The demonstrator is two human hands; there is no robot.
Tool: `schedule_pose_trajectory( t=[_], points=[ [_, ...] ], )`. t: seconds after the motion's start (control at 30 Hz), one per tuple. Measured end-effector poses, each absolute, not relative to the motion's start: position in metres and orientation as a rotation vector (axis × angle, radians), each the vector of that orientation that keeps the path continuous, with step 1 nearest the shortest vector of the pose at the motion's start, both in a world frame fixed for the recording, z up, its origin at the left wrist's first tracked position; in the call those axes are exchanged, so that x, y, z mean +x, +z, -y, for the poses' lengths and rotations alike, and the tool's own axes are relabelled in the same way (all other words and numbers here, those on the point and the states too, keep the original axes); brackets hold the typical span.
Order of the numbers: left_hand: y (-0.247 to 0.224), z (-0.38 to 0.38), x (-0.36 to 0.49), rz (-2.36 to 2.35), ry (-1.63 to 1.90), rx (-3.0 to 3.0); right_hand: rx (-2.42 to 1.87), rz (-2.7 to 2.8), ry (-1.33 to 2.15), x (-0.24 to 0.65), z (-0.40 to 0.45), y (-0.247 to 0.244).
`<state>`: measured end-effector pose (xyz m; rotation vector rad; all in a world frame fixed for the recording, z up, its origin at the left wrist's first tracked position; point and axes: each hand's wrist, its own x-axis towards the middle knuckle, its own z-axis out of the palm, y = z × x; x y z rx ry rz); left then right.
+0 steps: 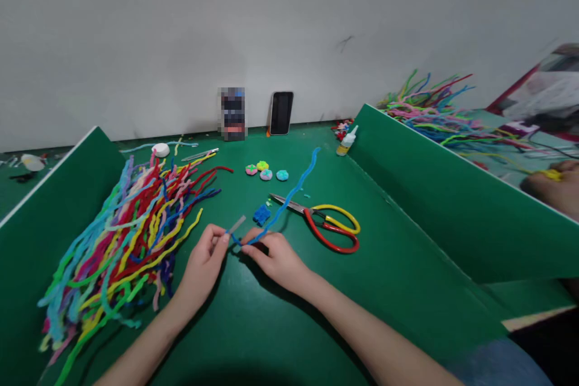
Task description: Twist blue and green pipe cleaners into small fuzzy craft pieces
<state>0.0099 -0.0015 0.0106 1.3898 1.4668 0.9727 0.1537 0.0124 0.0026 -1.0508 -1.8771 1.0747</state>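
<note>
A blue pipe cleaner (296,188) runs between my hands, its long free end rising up and to the right. My right hand (275,256) pinches it near its lower part. My left hand (207,256) is closed on a thin, pale, see-through strip (237,224) with the pipe cleaner's end against it; I cannot tell whether it is wound round. Just beyond my fingers lies a small blue fuzzy piece (261,214). Scissors (309,217) with one red and one yellow handle rest to the right, blades partly under the pipe cleaner.
A heap of coloured pipe cleaners (131,235) lies left. Small round fuzzy pieces (266,175), tweezers (199,155), a glue bottle (346,142) and a phone (281,113) are farther back. Green side panels (434,193) flank the table; a co-worker's hand (554,187) shows beyond the right one.
</note>
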Motion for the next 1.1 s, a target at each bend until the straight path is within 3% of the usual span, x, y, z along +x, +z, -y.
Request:
schedule_pose_trajectory(
  t=[0.53,1.1],
  points=[
    [0.002,0.000,0.005,-1.606,0.944,2.211,-0.997,2.108,0.749,0.150,-0.003,-0.002],
    [0.006,0.000,0.006,-1.411,0.594,2.349,-1.112,2.138,0.589,0.156,-0.003,0.003]
  ],
)
